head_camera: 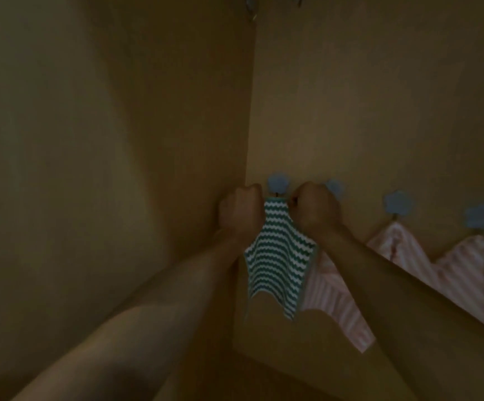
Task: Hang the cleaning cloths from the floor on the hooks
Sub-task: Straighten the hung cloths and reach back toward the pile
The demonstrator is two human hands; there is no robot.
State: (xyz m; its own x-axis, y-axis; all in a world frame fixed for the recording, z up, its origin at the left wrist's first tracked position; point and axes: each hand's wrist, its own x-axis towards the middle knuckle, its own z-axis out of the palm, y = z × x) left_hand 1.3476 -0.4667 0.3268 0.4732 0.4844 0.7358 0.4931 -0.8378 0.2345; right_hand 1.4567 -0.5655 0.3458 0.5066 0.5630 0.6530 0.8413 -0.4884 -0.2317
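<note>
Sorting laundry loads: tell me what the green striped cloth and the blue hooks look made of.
Green striped cloth: soft woven or knitted fabric, matte; it drapes and folds between both hands. Blue hooks: probably moulded plastic, smooth flower-shaped backs; the dim light leaves this unsure.

Tight corner at the hooks.
My left hand point(239, 209) is beside the side wall point(119, 169); pink cloths point(336, 299) crowd my right; open wall above.

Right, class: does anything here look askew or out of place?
Nothing stands out. Both hands, left and right, hold the green striped cloth up at the leftmost blue hook; pink striped cloths hang alongside.
</note>
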